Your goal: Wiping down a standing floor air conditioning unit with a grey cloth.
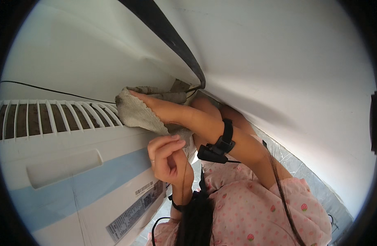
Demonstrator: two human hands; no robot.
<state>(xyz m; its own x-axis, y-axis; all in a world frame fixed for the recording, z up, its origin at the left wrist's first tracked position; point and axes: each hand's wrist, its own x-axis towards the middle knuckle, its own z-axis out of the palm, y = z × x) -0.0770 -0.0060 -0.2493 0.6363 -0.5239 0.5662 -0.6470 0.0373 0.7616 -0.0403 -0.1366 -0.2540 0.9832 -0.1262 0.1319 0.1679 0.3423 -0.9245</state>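
Observation:
My right hand (134,93) is wrapped in a grey ribbed cloth (139,112), which hides its fingers. Dark dirt marks the cloth where it rests at the end of a slatted grille (81,115). This grille runs along a white housing (53,147) with a blue stripe, seemingly an air conditioner. Just below the cloth is my left hand (170,158), its fingers loosely curled in with nothing visible between them. It is close to the cloth's hanging edge; whether they touch I cannot tell. Brown grime shows behind the white slats.
A thick dark hose (176,40) comes down into the wall corner, near a grey padded pipe (173,97). A thin black cable (53,91) runs behind the grille. White walls (283,61) stand close. A black strapped device (217,150) sits on my right arm.

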